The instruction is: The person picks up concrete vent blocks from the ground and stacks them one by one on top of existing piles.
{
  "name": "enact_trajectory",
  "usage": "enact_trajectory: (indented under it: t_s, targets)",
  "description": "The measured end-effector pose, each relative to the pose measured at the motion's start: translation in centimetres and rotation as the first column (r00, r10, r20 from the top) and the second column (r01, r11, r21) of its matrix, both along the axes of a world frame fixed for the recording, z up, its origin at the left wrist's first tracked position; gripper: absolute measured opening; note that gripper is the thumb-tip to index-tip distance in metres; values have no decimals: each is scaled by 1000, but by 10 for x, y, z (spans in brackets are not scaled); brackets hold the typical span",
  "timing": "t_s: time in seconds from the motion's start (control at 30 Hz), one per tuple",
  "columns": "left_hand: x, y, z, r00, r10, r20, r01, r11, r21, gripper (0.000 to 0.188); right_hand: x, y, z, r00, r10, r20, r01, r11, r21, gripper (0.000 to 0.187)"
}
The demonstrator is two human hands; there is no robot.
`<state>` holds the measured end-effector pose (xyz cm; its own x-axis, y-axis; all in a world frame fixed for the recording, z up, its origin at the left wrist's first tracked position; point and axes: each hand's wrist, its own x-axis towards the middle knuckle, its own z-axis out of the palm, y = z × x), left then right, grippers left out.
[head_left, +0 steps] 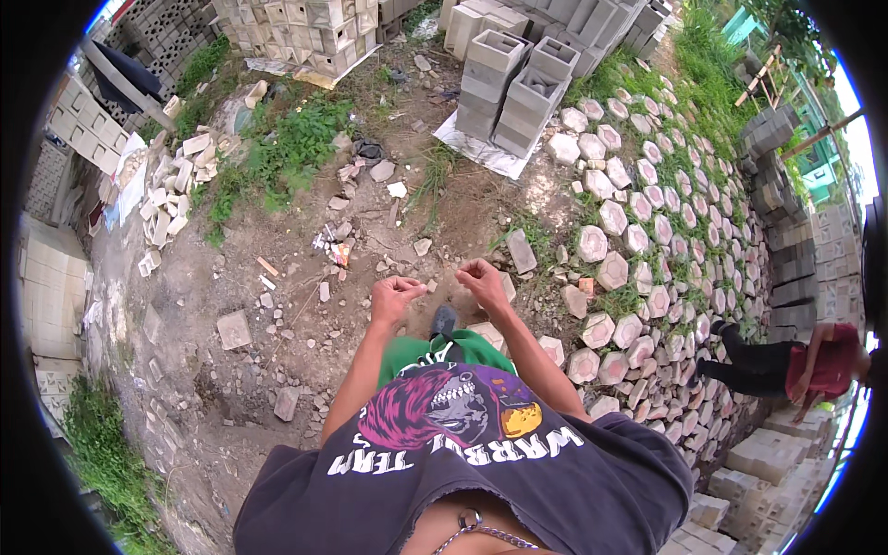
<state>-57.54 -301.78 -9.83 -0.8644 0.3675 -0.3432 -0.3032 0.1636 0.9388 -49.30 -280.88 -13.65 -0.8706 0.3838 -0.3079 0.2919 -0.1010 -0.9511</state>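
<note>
Both my hands are held out in front of my body, a short gap apart, above the dirt ground. My left hand [396, 300] is closed, its thumb and fingertips drawn together and turned toward the other hand. Slightly higher in the picture, my right hand [485, 285] has its fingers curled into a pinch. Anything between the fingertips of either hand is too small to make out. Below them show my dark shoe [444, 321] and green shorts [474, 349]. Closest beyond the hands lie a small pale stone [423, 247] and a grey block [521, 252] on the soil.
Hexagonal pavers [612, 218] cover the ground on the right, with grass between. Stacked hollow blocks [532, 92] stand ahead on a white sheet [453, 139]. Broken pieces [171, 208] are heaped at left. Another person [819, 365] in red walks at far right.
</note>
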Motion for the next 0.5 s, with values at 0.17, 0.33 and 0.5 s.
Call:
enact_trajectory:
  t_s: [0.17,0.33,0.5]
  targets:
    - [-40,45,7,998,-34,53,35,999,-15,19,-25,34,18,994,-100,41,99,995,22,26]
    - [-76,90,4,985,-151,87,155,987,-46,20,-45,60,14,975,-176,138,162,981,107,32]
    - [-131,135,-3,968,-247,52,249,967,-55,21,-86,85,3,945,-271,183,265,963,57,30]
